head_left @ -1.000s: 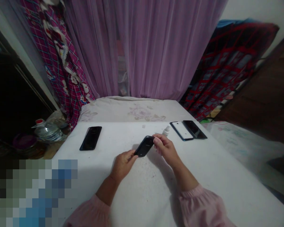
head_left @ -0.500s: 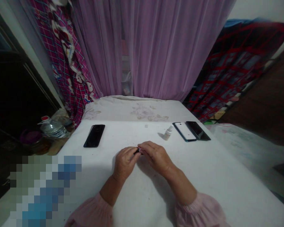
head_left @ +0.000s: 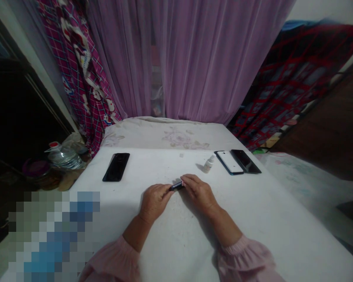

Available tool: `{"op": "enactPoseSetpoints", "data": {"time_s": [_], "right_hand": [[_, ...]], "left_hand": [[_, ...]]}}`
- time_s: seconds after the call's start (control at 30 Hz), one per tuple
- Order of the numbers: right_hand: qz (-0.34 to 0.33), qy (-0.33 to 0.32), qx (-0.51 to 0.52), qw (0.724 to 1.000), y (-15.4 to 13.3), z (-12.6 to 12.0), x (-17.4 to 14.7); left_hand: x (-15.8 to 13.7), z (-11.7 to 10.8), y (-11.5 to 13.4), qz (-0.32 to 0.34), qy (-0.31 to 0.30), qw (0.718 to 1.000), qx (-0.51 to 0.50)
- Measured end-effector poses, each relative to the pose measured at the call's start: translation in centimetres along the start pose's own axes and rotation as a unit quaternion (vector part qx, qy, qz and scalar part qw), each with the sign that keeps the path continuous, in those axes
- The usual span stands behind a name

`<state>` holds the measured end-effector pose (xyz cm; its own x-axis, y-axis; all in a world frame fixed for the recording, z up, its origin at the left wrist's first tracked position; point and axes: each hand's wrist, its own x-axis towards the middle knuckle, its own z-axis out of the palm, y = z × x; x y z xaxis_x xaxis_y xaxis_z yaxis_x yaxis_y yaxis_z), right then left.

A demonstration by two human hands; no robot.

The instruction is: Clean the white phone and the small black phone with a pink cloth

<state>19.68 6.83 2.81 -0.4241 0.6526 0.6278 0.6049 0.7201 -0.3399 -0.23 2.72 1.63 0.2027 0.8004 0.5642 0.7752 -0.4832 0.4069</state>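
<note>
Above the white tabletop, a dark phone [head_left: 176, 186] is held between my two hands, seen nearly edge-on. My left hand [head_left: 155, 200] pinches its left end between thumb and fingers. The fingers of my right hand [head_left: 200, 196] are closed over its right end, and a small pinkish-white bit shows by their tips; what that is cannot be made out. Beyond my right hand a small white spray bottle [head_left: 208, 164] stands upright. Much of the phone is hidden behind the fingers.
A black phone [head_left: 116, 167] lies on the white cloth [head_left: 170, 243] at left. At right are a white phone [head_left: 230, 162] and a dark phone in an opened case [head_left: 246, 161]. A small pale square [head_left: 181, 155] lies at the back. A water jug [head_left: 64, 156] stands beyond the left edge.
My right hand has shifted slightly to the right, away from the left hand. More of the dark phone now shows between them. The other things stay put.
</note>
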Motion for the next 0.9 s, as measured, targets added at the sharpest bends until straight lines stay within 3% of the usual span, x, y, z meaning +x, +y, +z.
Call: {"op": "enactPoseSetpoints", "data": {"time_s": [0.33,0.43,0.67,0.9], "right_hand": [[-0.053,-0.008,0.002,0.999,-3.3,1.5,-0.2],[-0.049,-0.002,-0.024,0.999,-2.1,1.1,-0.5],[0.057,0.046,-0.106,0.992,2.4,-0.3,-1.4],[-0.027,0.01,-0.028,0.999,-2.4,1.7,-0.9]], "left_hand": [[-0.2,0.2,0.1,0.024,0.004,0.999,0.041],[-0.1,0.1,0.1,0.018,-0.002,0.999,0.036],[-0.1,0.1,0.1,0.009,-0.003,1.0,0.029],[-0.1,0.2,0.0,0.018,0.007,0.999,0.027]]}}
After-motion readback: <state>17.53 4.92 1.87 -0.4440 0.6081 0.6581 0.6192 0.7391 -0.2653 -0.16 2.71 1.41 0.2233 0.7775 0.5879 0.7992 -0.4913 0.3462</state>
